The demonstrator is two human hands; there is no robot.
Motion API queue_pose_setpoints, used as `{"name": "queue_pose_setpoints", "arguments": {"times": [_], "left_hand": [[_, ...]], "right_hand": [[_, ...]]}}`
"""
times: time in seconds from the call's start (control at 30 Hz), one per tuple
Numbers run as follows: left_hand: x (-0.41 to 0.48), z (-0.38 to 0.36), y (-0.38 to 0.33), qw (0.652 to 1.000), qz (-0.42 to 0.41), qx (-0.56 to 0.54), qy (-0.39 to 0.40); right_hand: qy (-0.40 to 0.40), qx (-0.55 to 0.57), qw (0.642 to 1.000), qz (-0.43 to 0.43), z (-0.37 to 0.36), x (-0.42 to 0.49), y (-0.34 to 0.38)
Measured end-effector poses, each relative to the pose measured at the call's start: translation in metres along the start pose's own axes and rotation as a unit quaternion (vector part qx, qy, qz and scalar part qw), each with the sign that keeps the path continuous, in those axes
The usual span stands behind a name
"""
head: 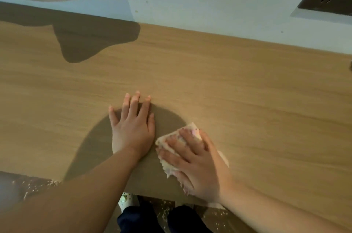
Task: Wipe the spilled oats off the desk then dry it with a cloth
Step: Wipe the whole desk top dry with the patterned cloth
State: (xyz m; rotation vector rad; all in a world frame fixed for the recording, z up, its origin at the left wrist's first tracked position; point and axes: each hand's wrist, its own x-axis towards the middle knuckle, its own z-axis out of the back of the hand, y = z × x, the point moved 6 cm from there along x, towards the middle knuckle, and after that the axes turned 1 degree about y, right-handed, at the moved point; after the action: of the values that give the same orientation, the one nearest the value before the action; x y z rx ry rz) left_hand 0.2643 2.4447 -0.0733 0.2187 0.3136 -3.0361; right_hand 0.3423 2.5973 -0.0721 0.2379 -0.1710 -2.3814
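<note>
**Right hand presses the cloth at the desk's near edge**

The cloth, pale and crumpled, lies on the wooden desk close to its near edge, a little right of centre. The right hand covers most of it. Its fingers are spread and fairly straight, pressing down on the fabric rather than curling round it. A flat palm like this probably spreads the pressure, so the whole pad of cloth drags across the surface.

The left hand rests just to the left of the cloth, palm down on bare wood, fingers straight, slightly apart and pointing toward the far side. It holds nothing. It seems placed there as a brace, steadying the person as they lean over the desk.

No oats show plainly on the visible desk top. Pale flakes, most likely the oats, lie scattered on the floor below the near edge, at the left and beneath the hands. That suggests the spill is largely off the desk and that this pass finishes the sweep or is part of the drying. Whether the cloth is damp or dry cannot be told.

The next stroke likely needs even pressure along the near edge so that no crumbs or streaks are left behind.
</note>
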Motion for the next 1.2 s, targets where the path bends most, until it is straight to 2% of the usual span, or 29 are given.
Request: {"name": "queue_pose_setpoints", "arguments": {"times": [0.03,0.07,0.13,0.23,0.3,0.37,0.43,0.5,0.53,0.57,0.63,0.7,0.8,0.9,0.93,0.97,1.0,1.03,1.1,1.13,1.2], "left_hand": [[0.000,-0.001,0.001,1.000,0.002,0.000,-0.005],[0.000,-0.001,0.001,1.000,0.003,0.002,-0.007],[0.000,-0.002,0.001,1.000,-0.002,0.003,-0.007],[0.000,-0.004,0.001,1.000,-0.004,-0.003,-0.008],[0.000,-0.004,0.001,1.000,-0.007,-0.009,-0.015],[0.001,-0.006,0.002,1.000,-0.009,-0.010,-0.017],[0.002,-0.006,0.002,1.000,-0.009,-0.010,-0.022],[0.001,-0.006,0.002,1.000,-0.011,-0.002,-0.027],[0.001,-0.006,0.002,0.999,-0.013,0.000,-0.033],[0.002,-0.005,0.002,0.999,-0.015,-0.001,-0.040],[0.002,-0.005,0.001,0.999,-0.018,0.002,-0.044],[0.001,-0.005,0.002,0.999,-0.018,0.001,-0.045],[0.000,-0.004,0.002,0.999,-0.016,0.000,-0.045],[0.000,-0.005,0.002,0.999,-0.019,-0.004,-0.045],[0.000,-0.005,0.002,0.999,-0.020,-0.005,-0.045],[0.000,-0.004,0.002,0.999,-0.020,-0.005,-0.045],[0.000,-0.004,0.002,0.999,-0.020,-0.006,-0.044],[0.001,-0.004,0.001,0.999,-0.022,-0.007,-0.044],[0.001,-0.004,0.002,0.999,-0.020,-0.006,-0.046],[0.001,-0.005,0.002,0.999,-0.018,-0.006,-0.046],[0.002,-0.005,0.001,0.999,-0.019,-0.007,-0.042]], "right_hand": [[-0.007,-0.009,1.000,0.015,-0.002,0.002,-0.009],[-0.022,-0.024,0.999,-0.009,0.002,0.013,-0.029],[-0.057,-0.039,0.990,-0.121,0.023,0.050,-0.078],[-0.046,0.016,0.952,-0.301,0.045,0.111,-0.159],[-0.045,0.040,0.924,-0.377,0.053,0.146,-0.188],[-0.051,0.053,0.909,-0.411,0.056,0.176,-0.189],[-0.042,0.045,0.937,-0.345,0.052,0.204,-0.157],[-0.032,0.040,0.979,-0.199,0.047,0.223,-0.104],[-0.023,0.039,0.989,-0.144,0.046,0.228,-0.086],[-0.013,0.033,0.992,-0.120,0.045,0.233,-0.081],[-0.007,0.032,0.988,-0.153,0.050,0.236,-0.105],[-0.029,0.041,0.964,-0.260,0.060,0.225,-0.158],[-0.042,0.055,0.898,-0.435,0.065,0.175,-0.238],[-0.047,0.075,0.829,-0.553,0.062,0.137,-0.262],[-0.055,0.082,0.811,-0.577,0.061,0.135,-0.260],[-0.059,0.079,0.808,-0.580,0.061,0.139,-0.252],[-0.057,0.064,0.825,-0.559,0.062,0.148,-0.240],[-0.050,0.045,0.856,-0.513,0.060,0.161,-0.222],[-0.027,0.018,0.928,-0.370,0.053,0.186,-0.169],[-0.018,0.008,0.953,-0.303,0.050,0.192,-0.143],[-0.008,-0.016,0.973,-0.232,0.047,0.187,-0.123]]}}
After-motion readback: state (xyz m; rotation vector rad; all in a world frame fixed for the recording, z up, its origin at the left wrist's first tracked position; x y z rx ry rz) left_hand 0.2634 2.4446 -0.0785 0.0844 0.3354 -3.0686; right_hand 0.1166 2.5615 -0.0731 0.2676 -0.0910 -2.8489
